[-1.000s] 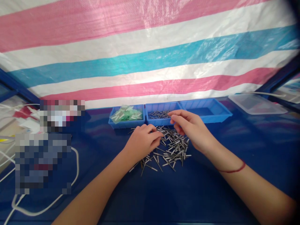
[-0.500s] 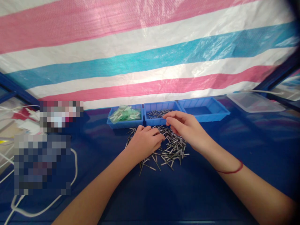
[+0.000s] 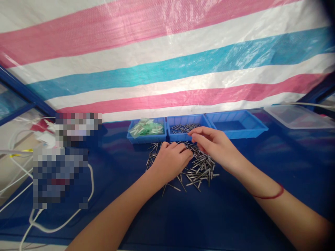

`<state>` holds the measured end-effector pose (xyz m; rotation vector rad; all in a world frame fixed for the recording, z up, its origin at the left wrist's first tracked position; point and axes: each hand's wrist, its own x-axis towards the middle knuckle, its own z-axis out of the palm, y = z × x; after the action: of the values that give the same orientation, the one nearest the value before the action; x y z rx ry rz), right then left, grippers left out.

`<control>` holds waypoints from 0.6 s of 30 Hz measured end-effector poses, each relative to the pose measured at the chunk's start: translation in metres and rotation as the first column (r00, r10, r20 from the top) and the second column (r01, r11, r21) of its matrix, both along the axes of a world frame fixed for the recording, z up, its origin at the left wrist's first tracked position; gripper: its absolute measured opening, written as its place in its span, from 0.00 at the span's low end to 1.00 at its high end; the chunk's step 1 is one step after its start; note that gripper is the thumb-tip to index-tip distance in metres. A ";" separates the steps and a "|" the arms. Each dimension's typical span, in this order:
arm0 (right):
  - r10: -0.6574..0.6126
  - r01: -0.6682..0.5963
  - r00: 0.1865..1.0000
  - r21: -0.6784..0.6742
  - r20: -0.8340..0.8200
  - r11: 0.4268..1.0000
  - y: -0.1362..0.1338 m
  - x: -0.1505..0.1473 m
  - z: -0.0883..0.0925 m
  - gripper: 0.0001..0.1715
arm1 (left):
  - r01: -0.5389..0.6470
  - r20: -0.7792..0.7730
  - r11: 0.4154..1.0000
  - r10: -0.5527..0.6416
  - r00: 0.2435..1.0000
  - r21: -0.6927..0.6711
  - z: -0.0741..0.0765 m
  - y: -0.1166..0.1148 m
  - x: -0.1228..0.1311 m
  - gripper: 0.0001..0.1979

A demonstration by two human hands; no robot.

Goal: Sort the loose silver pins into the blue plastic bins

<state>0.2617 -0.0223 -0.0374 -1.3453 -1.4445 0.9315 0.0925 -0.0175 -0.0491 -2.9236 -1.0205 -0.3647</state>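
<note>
A loose pile of thin metal pins, which look like blind rivets (image 3: 200, 167), lies on the blue table (image 3: 209, 219). My left hand (image 3: 171, 158) rests over the pile's left part, its fingers bent and the thumb close to the forefinger. Whatever its fingertips hold is hidden. Above the pile's right rear, near the front wall of the middle blue bin (image 3: 180, 134), is my right hand (image 3: 211, 141). Its thumb and forefinger come together in a pinch, with anything between them too small to make out. More of the same pins lie inside that bin.
The left blue bin (image 3: 146, 139) holds small green and clear packets (image 3: 147, 127). A long blue bin (image 3: 240, 134) stands on the right, beside a translucent lid (image 3: 295, 116). White cables (image 3: 91, 184) and blurred-out objects (image 3: 60, 177) occupy the left. A striped tarp (image 3: 157, 73) hangs behind.
My view has turned slightly left, so everything sits further right in the picture. Both hands stay almost in place over the pile.
</note>
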 end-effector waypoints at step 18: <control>0.138 -0.155 0.985 -0.174 -0.102 0.973 -0.011 -0.015 0.003 0.15 | 0.071 0.637 0.866 0.307 0.708 -0.496 0.000 -0.001 -0.010 0.05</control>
<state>0.2465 -0.0336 -0.0345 -1.3224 -1.4324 1.2299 0.0827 -0.0189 -0.0492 -3.1445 -1.5786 -1.5265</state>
